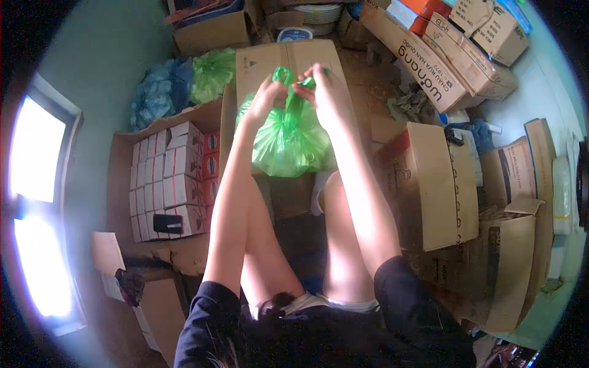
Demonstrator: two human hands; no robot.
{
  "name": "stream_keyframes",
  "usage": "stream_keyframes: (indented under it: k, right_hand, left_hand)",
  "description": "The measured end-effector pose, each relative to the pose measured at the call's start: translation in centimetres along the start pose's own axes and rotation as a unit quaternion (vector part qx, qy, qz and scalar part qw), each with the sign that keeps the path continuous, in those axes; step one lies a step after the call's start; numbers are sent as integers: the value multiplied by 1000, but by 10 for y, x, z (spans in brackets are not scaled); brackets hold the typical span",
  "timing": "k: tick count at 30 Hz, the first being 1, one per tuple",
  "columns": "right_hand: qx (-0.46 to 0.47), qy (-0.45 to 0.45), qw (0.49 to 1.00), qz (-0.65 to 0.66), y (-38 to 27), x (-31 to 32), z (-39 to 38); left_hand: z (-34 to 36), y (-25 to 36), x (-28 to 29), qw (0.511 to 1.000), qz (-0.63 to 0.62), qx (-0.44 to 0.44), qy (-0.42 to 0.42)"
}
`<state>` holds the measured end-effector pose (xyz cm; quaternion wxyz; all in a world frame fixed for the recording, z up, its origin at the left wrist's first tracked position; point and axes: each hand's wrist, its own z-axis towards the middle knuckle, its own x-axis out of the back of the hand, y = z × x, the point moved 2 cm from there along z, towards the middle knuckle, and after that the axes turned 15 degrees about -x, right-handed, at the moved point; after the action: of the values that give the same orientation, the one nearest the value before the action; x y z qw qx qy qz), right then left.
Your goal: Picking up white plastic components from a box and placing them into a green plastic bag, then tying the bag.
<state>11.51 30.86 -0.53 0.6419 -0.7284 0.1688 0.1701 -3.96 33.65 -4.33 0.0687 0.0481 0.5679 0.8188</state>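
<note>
A bulging green plastic bag (289, 147) rests on the near part of a large closed cardboard box (261, 58) in front of me. The bag's neck is gathered and stands up between my hands. My left hand (269, 101) is closed on the left part of the gathered neck, where a green loop (282, 75) rises above the fingers. Just right of it, my right hand (319, 92) pinches the other twisted end. What the bag contains cannot be made out through the plastic.
An open carton (119, 162) at my left holds several small white-and-red boxes (183, 190), with a black phone-like object (167, 224) on them. Blue bags (161, 92) and another green bag (212, 75) lie behind it. Cartons (435, 184) crowd the right side.
</note>
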Motion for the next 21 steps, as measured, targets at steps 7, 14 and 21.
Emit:
stream_keyframes:
  k: [7,14,21]
  right_hand:
    - [22,26,999,5,23,-3,20]
    - [72,161,845,-505,65,-15,1]
    - [43,127,755,-642,105,-27,10]
  left_hand:
    - [-21,-31,11,977,129,90,-144]
    - [0,-79,47,970,-22,223,89]
    - [7,-50,14,932,-213,193,220]
